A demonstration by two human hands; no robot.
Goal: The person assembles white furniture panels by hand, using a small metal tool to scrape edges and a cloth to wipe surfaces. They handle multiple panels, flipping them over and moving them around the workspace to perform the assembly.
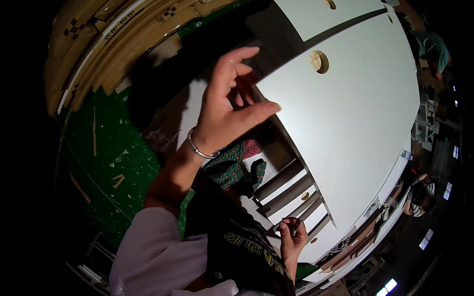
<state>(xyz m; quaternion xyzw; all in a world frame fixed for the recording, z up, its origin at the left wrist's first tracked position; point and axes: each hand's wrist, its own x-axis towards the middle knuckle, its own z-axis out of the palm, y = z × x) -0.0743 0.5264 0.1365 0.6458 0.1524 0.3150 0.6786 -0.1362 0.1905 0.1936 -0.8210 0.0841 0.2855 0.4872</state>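
Observation:
A large white panel (360, 108) with a round hole near its far left corner lies before me. My left hand (229, 98) is raised at that corner, fingers curled and thumb stretched apart. The thumb tip overlaps the panel's edge in view; whether it touches I cannot tell. Lower down, my right hand (293, 239) is closed beside the panel's near end, fingertips together around something small and dark that I cannot make out. Under the panel's left edge show several white boards (286, 189) with dark gaps between. A green and red patterned cloth (228, 166) lies beneath my left wrist.
Flat brown cartons (111, 61) stand stacked at the far left. Wood strips (118, 180) lie on the green floor (116, 153). Another white panel (328, 15) is at the far end. Two other people, one in a green top (432, 47), are along the right side.

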